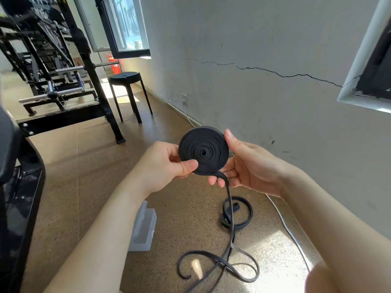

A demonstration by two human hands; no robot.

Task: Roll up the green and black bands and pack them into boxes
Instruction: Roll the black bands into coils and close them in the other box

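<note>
Coil of black band [203, 151] pinched by left hand [163, 166] and right hand [249, 163] against unwinding, tail hanging below.

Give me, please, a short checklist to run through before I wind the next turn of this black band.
1. Grip on the coil, left hand pinching, right hand holding its rim: ok.
2. Turns lying flat and even: ok.
3. Tail leaving the coil's bottom untwisted: cannot tell.
4. Loose loops on the floor free of crossings: not ok, they overlap.
5. Box open and ready: cannot tell.
</note>
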